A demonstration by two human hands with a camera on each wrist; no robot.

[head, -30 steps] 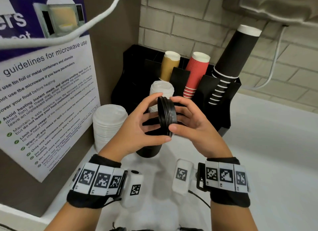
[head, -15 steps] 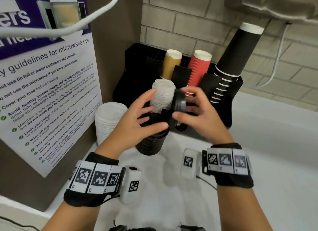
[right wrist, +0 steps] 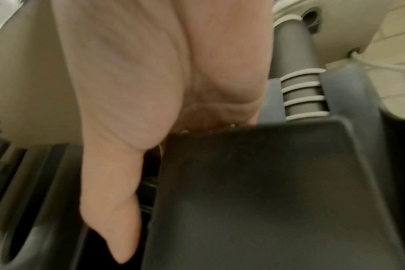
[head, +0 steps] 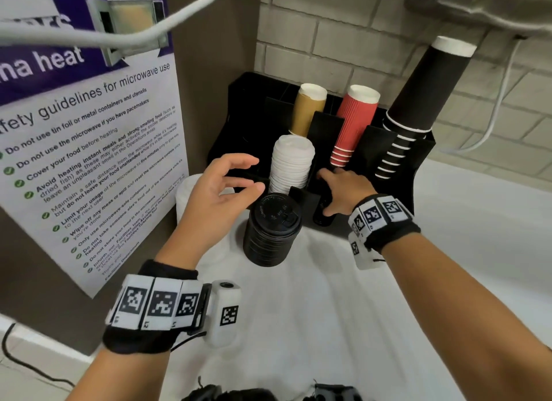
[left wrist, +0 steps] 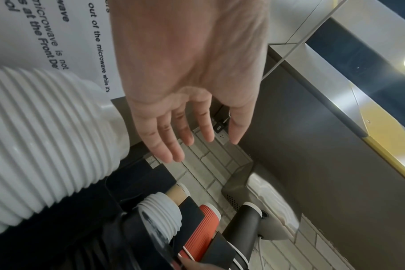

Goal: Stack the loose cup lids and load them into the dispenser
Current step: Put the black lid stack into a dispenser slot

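The right hand [head: 343,188] seems to pinch black lids [head: 322,206] into the dispenser [head: 418,162] slot; seat them squarely. The left hand [head: 221,197] hovers spread, empty

Black lid stack [head: 270,232] upright (counter), beside black dispenser [head: 418,156]

A lid stack [head: 270,230] stands on the tabletop [head: 448,281] before the dispenser [head: 418,156]. Another lid stack [head: 291,165] sits in its front slot, cups [head: 354,123] behind. A poster [head: 89,132] hangs left.
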